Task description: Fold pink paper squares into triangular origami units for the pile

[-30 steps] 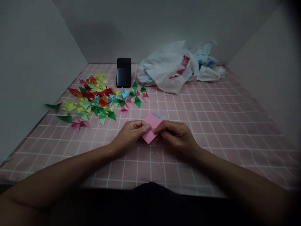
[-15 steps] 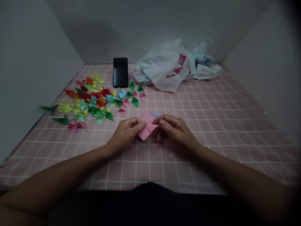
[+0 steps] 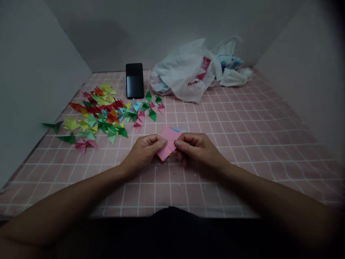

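Over the pink, white-lined cloth [image 3: 229, 122], the left hand [image 3: 144, 149] and right hand [image 3: 201, 149] pinch a pink paper square [image 3: 168, 134], whose pointy flap [image 3: 170, 146] sticks out less now, so that fold seems to be getting flat.

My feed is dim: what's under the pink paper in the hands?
Past the pink paper, a blue edge and a lilac edge show at upper right, a yellow edge below. The pink paper, left hand and right hand cover the rest.

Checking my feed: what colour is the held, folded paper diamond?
The folded paper diamond is pink; head view.
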{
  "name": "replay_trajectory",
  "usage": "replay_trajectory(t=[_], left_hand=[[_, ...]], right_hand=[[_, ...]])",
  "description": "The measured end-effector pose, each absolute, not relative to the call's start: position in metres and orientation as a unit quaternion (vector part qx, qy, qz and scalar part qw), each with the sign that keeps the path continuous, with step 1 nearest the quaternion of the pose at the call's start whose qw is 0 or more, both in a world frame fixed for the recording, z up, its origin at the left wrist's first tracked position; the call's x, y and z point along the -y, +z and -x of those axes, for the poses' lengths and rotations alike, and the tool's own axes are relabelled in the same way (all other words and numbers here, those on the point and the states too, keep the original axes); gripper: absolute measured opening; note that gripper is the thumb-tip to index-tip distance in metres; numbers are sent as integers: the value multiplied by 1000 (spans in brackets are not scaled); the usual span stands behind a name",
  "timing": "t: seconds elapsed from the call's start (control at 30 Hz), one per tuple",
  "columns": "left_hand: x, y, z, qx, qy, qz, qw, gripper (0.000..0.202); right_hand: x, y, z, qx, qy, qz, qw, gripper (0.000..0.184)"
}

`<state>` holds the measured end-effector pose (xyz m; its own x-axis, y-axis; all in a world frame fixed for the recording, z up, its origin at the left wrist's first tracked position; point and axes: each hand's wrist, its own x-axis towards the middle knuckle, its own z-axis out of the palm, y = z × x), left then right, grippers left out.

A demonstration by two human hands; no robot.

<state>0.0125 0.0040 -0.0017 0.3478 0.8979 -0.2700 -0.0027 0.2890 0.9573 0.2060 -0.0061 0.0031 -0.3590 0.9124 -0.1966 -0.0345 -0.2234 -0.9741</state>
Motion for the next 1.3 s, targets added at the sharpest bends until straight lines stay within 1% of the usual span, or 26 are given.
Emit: replay_trajectory(t=[0.13,0.27,0.4,0.6,0.9,1.1,1.3], left_hand=[[-4,-2,-12,-460,333,-490,661,30],[-4,0,-12,-457,335,-539,623,26],[-6,1,-12,-442,347,-572,598,20],[-5,-1,-12,-448,337,-526,639,27],[-6,-3,-12,-451,314,-452,702,32],[-7,-3,-11,-452,316,-437,711,30],[-8,-3,-11,-444,313,-440,715,30]], right_hand=[[7,2,-206,514,638,441,365,34],[8,3,-206,521,618,461,365,35],[6,5,-206,513,627,461,362,34],[5,2,-205,520,621,466,357,35],[4,2,-207,502,662,435,347,39],[4,0,-206,504,659,433,351,38],[5,0,-205,519,629,455,357,37]])
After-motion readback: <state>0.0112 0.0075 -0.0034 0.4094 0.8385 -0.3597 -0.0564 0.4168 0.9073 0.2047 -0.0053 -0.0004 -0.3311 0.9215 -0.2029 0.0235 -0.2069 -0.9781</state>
